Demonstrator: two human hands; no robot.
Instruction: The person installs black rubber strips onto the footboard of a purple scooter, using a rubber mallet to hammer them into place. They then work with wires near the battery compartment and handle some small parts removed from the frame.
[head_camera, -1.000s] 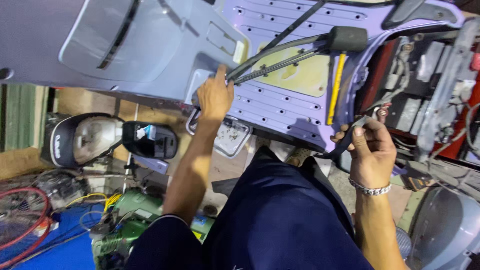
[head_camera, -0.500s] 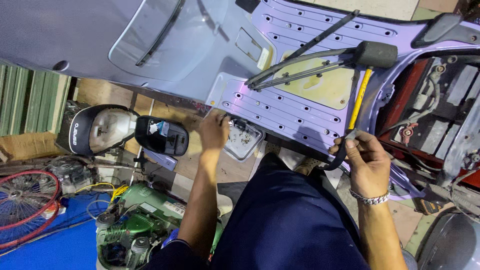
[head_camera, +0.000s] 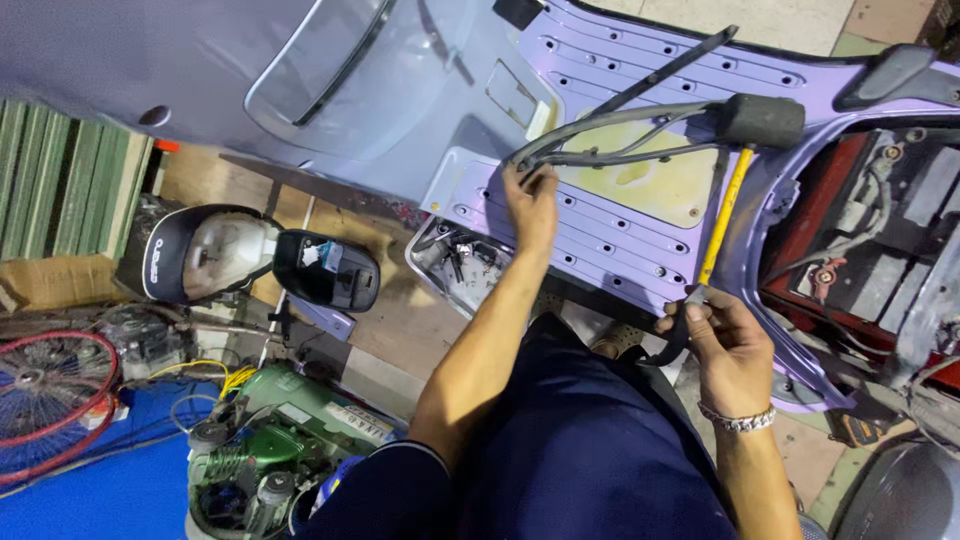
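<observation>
A purple scooter floorboard (head_camera: 610, 240) with rows of holes fills the top of the view. My left hand (head_camera: 530, 200) reaches up and pinches the near ends of several black rubber floor strips (head_camera: 620, 120) lying across it. My right hand (head_camera: 728, 350) grips the black handle of a rubber mallet; its yellow shaft (head_camera: 722, 215) runs up to the black head (head_camera: 762, 120), which rests on the floorboard beside the strips. A silver bracelet sits on my right wrist.
A metal tray of screws and small parts (head_camera: 462, 265) sits under the floorboard's edge. A black-and-silver headlight housing (head_camera: 215, 250) lies at the left, with a green compressor (head_camera: 265, 455) and a red-rimmed wheel (head_camera: 50, 400) below it. An open red compartment (head_camera: 860, 255) lies to the right.
My left hand has moved from the floorboard's lower edge up onto the ends of the rubber strips. My right hand has kept its hold on the mallet handle. The view has shifted.
</observation>
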